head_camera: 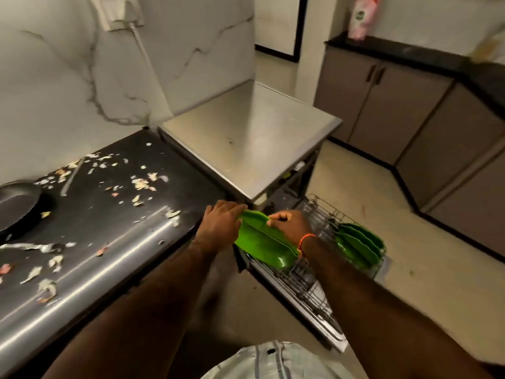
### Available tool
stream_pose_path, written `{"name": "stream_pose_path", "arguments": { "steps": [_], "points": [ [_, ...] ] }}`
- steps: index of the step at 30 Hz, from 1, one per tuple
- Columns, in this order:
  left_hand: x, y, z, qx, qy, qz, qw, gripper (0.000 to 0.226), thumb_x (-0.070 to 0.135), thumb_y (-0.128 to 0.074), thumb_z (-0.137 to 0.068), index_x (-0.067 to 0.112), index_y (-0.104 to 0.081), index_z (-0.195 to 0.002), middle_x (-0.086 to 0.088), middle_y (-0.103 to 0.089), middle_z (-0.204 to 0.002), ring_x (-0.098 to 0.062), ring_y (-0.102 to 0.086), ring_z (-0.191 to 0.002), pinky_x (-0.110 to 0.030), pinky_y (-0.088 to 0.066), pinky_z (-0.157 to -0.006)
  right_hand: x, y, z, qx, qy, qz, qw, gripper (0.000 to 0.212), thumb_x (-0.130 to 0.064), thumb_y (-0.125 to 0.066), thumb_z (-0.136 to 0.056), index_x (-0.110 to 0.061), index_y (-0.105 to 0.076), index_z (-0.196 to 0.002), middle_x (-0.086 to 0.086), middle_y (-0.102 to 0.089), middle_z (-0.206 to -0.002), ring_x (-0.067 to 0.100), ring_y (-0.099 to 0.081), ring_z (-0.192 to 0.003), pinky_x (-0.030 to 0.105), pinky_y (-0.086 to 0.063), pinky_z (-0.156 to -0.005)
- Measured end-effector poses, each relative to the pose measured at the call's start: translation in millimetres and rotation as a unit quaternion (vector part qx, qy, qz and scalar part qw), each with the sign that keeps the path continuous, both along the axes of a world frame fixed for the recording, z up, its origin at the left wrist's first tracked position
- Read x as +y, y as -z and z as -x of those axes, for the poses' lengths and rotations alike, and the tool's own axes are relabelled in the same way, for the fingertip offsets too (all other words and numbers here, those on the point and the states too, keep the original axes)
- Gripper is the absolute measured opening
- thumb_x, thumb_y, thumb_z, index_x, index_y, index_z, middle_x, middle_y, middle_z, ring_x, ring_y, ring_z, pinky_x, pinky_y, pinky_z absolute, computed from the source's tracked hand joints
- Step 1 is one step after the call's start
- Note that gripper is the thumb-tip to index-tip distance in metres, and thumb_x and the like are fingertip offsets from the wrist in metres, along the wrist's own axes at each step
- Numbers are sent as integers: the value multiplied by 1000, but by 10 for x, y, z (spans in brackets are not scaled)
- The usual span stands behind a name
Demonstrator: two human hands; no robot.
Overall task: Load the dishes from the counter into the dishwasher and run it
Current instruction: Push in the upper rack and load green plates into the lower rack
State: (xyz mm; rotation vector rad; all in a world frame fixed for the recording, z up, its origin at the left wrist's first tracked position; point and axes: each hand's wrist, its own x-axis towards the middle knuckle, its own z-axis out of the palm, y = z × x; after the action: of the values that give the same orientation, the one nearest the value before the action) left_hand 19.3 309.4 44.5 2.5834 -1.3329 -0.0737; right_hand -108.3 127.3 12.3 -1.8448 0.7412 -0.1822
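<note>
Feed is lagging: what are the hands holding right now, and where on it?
Both hands grip the green plates by the upper rim: left hand at the far end, right hand beside it.

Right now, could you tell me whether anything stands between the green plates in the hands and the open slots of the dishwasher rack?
Nothing visible does. Both hands hold the green plates just above the rack, whose wire slots below them look free. The loaded plates stand further right, apart.

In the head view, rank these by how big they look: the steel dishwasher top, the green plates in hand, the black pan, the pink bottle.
1. Steel dishwasher top.
2. Green plates in hand and black pan: look alike, and the pan is cut off by the frame edge, so unranked.
3. Pink bottle, though farthest away.
</note>
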Motion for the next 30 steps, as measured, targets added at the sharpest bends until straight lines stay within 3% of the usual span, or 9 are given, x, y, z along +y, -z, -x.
{"name": "stream_pose_path", "arguments": {
  "steps": [5, 8, 13, 20, 26, 30],
  "points": [
    [-864, 140, 459, 33, 59, -123, 990, 24, 28, -52, -96, 21, -65, -116, -5, -66, -121, -31, -60, -115, -43, -51, -89, -522, 216, 753, 53, -1, 25, 998, 15, -15, -80, -84, -11, -80, -99, -2, -74, -86, -1, -60, -69, 16, -46, -68],
    [-1311, 288, 746, 32, 84, -160, 983, 19, 24, -52, -95, 19, -64, -109, -9, -67, -115, -35, -63, -110, -45, -51, -86, -843, 341, 1169, 75, -8, 106, 991, 12, -26, -77, -86, -18, -80, -95, -2, -74, -88, 8, -63, -75, 23, -47, -70],
    [-1855, 479, 1105, 31, 120, -171, 978, 14, 24, -54, -95, 17, -63, -103, -10, -68, -107, -36, -66, -103, -44, -51, -81, -1232, 592, 1851, 159, -36, 256, 953, 29, -28, -57, -97, -25, -73, -121, 5, -71, -111, 27, -60, -106, 38, -48, -90],
    [-2441, 841, 1190, 83, 187, -159, 966, 18, 21, -55, -96, 16, -68, -107, -10, -65, -110, -33, -65, -100, -42, -51, -82, -1446, 934, 2307, 228, 87, 218, 945, 38, -11, -57, -93, -23, -70, -127, 4, -67, -118, 27, -62, -109, 34, -49, -96],
    [-3071, 1279, 1043, 156, 263, -130, 943, 15, 13, -56, -96, 12, -71, -101, -12, -65, -101, -31, -63, -92, -38, -48, -78, -1813, 1203, 2306, 271, 165, 186, 930, 39, -8, -55, -94, -26, -70, -124, 0, -64, -119, 23, -64, -105, 32, -51, -93],
    [-3573, 1770, 838, 182, 283, -126, 933, 18, 13, -55, -98, 8, -70, -104, -12, -65, -104, -29, -61, -95, -40, -48, -83, -2160, 1566, 2134, 294, 189, 181, 919, 43, -3, -55, -92, -25, -69, -125, 1, -62, -119, 24, -64, -101, 31, -51, -89]
  ]
}}
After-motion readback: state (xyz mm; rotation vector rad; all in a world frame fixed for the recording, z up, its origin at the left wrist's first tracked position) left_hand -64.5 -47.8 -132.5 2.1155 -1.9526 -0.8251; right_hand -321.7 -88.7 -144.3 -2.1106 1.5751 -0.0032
